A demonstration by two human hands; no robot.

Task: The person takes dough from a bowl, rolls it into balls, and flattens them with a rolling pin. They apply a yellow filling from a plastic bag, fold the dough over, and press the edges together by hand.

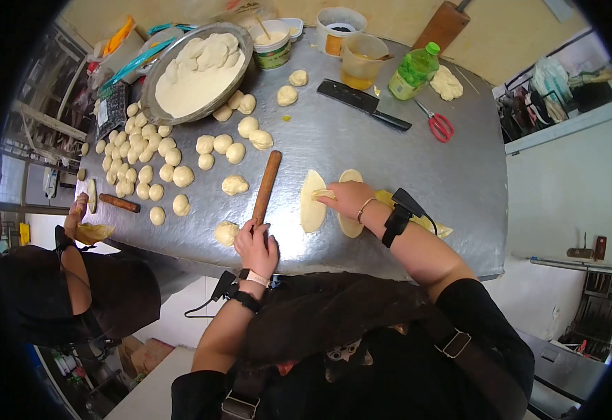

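My left hand (pixel 257 250) is closed around the near end of a wooden rolling pin (pixel 267 185), which lies slanting away over the metal table (pixel 292 252). A ball of dough (pixel 227 233) sits just left of that hand. My right hand (pixel 351 200) reaches in from the right, fingertips pinched together above a flat oval of dough (pixel 311 213). What the pinch holds, if anything, is too small to make out. Partly hidden beneath this hand lies a second dough oval (pixel 350 226). Something yellow and crinkled (pixel 442 229) shows behind my right wrist.
Many dough balls (pixel 138 150) cover the left side, near a metal basin (pixel 246 59) of flour and dough. A cleaver (pixel 362 101), red-handled scissors (pixel 439 127), a green bottle (pixel 414 70) and tubs stand farther back. A co-worker's hand (pixel 80 204) is at far left beside another rolling pin (pixel 120 203).
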